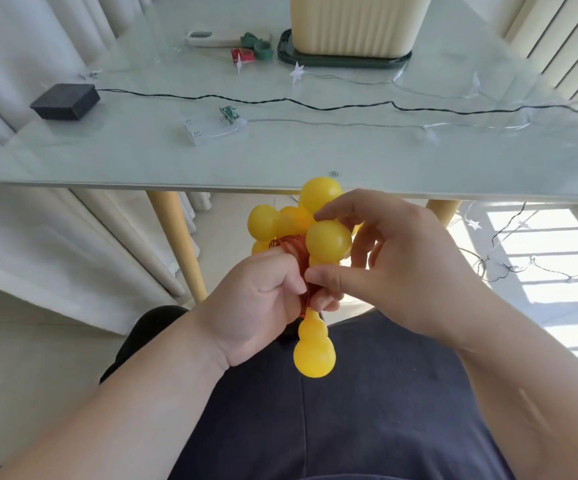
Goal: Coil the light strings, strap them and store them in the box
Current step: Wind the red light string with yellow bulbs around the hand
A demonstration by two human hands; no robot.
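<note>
Both hands meet over my lap, just below the near table edge, and both are closed on one bundle: the left hand [256, 299] grips the coiled copper wire [289, 245] of the yellow gourd light string [315, 351] in its fist; the right hand [394, 265] pinches the coil from the other side, thumb against the wire, forefinger curled over the top gourds. One gourd hangs below the left fist; the others bunch above it.

Ahead stands a pale glass-topped table [142, 157] on tan legs [176, 244]; white curtains [38, 220] hang to the left; sun falls in bars on the light floor [540, 271] to the right. On the table a black battery box [65, 101] trails a dark wire [315, 106] to the right edge; nearer me lies a clear battery holder [211, 129] with a green circuit board [229, 114] at its end; a thin pale wire runs right from it; white star lights [297, 72] lie farther back. More wire hangs to the floor by the right leg.

At the far side a cream box [353, 26] stands on a dark green lid [343, 59]; beside it lie green straps [258, 46], a red strap [242, 54] and a white handset [211, 39], perhaps a phone. A small round mark [333, 174] at the near edge carries two characters, possibly "20"; I cannot read it surely.
</note>
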